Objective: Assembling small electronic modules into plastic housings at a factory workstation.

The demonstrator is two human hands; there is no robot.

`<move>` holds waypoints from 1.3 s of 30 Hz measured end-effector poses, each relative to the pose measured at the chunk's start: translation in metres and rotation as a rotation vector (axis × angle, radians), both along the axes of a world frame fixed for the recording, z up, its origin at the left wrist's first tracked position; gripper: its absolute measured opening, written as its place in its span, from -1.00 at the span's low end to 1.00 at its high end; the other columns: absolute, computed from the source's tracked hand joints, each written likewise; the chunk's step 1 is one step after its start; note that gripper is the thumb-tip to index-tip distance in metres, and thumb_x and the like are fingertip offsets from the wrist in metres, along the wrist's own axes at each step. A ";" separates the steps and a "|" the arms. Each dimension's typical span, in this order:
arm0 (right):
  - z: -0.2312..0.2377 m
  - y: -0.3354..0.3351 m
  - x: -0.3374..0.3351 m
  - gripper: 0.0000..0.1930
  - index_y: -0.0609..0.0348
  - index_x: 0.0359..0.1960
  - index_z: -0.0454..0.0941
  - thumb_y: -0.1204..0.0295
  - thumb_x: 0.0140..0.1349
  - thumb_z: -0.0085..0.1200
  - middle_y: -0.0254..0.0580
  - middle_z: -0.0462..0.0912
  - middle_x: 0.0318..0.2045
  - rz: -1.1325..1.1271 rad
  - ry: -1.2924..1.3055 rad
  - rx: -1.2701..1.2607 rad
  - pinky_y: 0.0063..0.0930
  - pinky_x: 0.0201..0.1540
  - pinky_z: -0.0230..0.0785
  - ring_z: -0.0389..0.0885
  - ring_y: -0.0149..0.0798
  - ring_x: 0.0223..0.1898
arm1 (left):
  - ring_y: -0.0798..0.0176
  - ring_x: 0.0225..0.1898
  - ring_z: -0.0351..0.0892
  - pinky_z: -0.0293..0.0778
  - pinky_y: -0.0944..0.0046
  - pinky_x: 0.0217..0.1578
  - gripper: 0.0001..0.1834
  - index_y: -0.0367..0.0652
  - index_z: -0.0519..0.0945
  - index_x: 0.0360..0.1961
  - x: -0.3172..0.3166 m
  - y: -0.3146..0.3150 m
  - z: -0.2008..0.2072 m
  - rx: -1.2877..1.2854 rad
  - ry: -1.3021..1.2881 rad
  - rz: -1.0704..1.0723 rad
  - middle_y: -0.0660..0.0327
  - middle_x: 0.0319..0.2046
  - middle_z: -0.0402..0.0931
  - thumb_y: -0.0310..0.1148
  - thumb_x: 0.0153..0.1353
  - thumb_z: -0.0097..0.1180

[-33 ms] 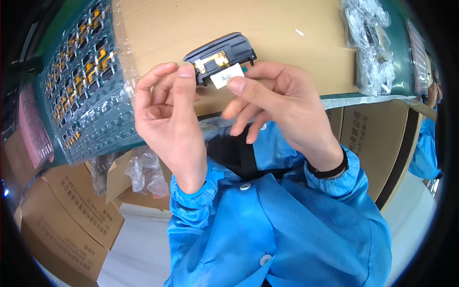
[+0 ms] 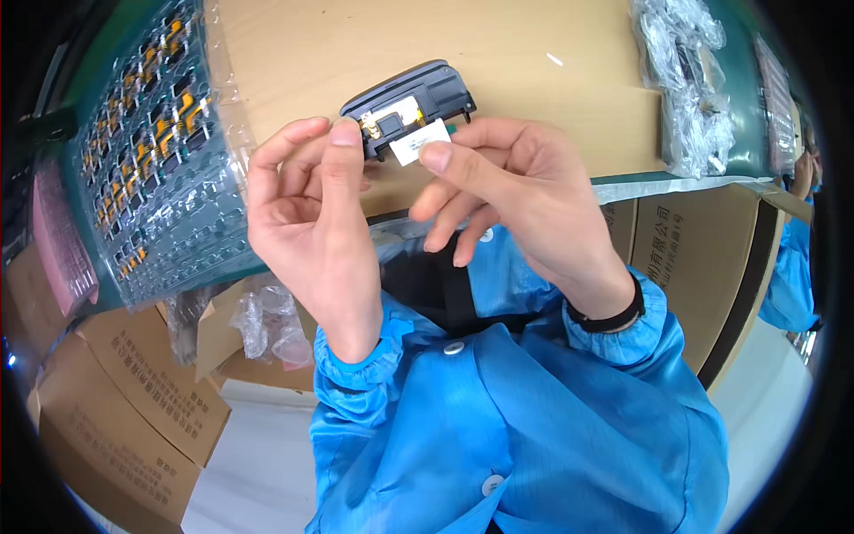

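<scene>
Bench [image 2: 569,133]: tan wooden top, filling the upper view, everything else ranged on or below it. Cartons [image 2: 133,418]: brown cardboard, stacked under the bench at your left, with another [image 2: 694,258] at your right. Tray [image 2: 151,169]: clear blister sheet on a green mat at your left, its pockets holding small parts with orange flex strips; well apart from your hands. Bags [image 2: 685,80]: crumpled clear plastic, heaped at the bench's far right. Left hand [image 2: 311,222]: raised over the bench edge, thumb upright with its tip pressed to the left end of the housing, fingers curled behind; a closed pinch that carries the part. Right hand [image 2: 516,196]: thumb and forefinger closed on the label, remaining fingers loosely bent below and holding nothing. Housing [image 2: 418,98]: dark grey curved plastic piece, held in the air between your two hands just above the bench edge, open face toward you, showing a yellowish component and a gold contact inside. Label [image 2: 418,142]: small white rectangular tab, lying against the housing's lower edge, next to the component; whether it is already stuck down cannot be told. Step in hand, as judged: you are seating the label on the housing's inner face. Next move calls for: squaring the tab to the recess, keeping your left pinch steady so the housing does not twist, then pressing flat with the right thumb, avoiding the gold contact.
</scene>
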State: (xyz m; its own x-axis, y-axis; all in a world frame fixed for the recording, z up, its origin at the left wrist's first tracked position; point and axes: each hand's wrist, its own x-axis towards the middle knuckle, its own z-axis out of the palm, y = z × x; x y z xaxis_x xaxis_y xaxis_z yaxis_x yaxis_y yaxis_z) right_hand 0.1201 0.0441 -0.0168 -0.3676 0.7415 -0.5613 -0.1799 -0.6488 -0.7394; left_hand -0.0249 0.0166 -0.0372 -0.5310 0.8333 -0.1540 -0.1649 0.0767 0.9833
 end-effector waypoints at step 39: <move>-0.015 -0.009 -0.011 -0.86 0.33 -0.42 0.46 0.51 0.27 0.04 -0.11 0.57 -0.65 -0.037 -0.433 0.467 -0.48 -0.62 0.34 0.56 -0.32 -0.64 | 0.16 -0.41 0.51 0.44 0.25 -0.37 -0.87 -0.26 0.64 -0.33 -0.007 0.021 0.003 0.337 1.089 -0.462 0.17 -0.43 0.56 -0.62 0.05 0.28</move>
State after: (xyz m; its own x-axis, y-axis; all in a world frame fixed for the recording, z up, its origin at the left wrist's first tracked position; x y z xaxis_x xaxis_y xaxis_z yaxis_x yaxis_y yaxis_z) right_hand 0.1090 0.0348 -0.0320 -0.1490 0.9519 -0.2678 0.1828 -0.2397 -0.9535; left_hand -0.0318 0.0377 -0.0338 0.1078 0.8896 0.4438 0.7295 -0.3741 0.5726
